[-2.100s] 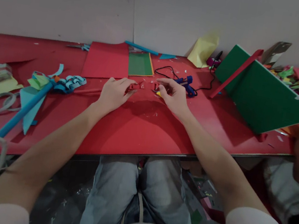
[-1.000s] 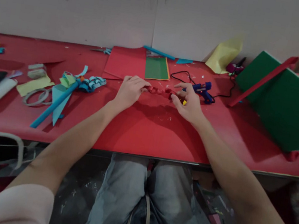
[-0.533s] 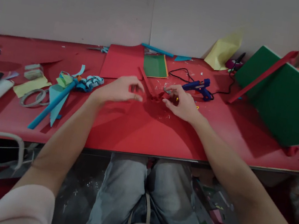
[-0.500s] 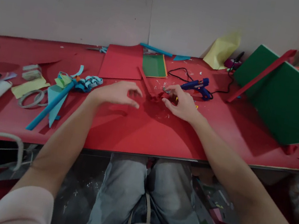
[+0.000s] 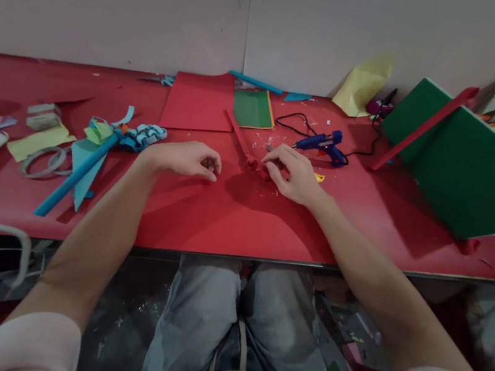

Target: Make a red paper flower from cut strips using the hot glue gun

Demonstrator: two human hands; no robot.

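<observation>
My left hand (image 5: pixel 191 160) hovers low over the red tabletop, its fingers loosely curled with a gap by the thumb and nothing visible in them. To its right, my right hand (image 5: pixel 295 173) bends its fingers and thumb round the crumpled near end of a red paper strip (image 5: pixel 240 135). That strip slants away to the upper left, and its gripped end is partly covered by the fingers. Just beyond my right hand lies a blue glue gun (image 5: pixel 323 141) with a small red light on its body.
Red paper (image 5: pixel 199 101) and a green sheet (image 5: pixel 253 108) lie at the back. On the left are a blue paper tube (image 5: pixel 77 174), tape rolls (image 5: pixel 41 164) and a blue paper chain (image 5: pixel 142 136). A large green board (image 5: pixel 467 164) leans on the right, with a red strip across it.
My left hand has drawn slightly left and down, away from the red strip, and its fingers have curled in more. My right hand stays at the strip's crumpled end. The view has shifted slightly.
</observation>
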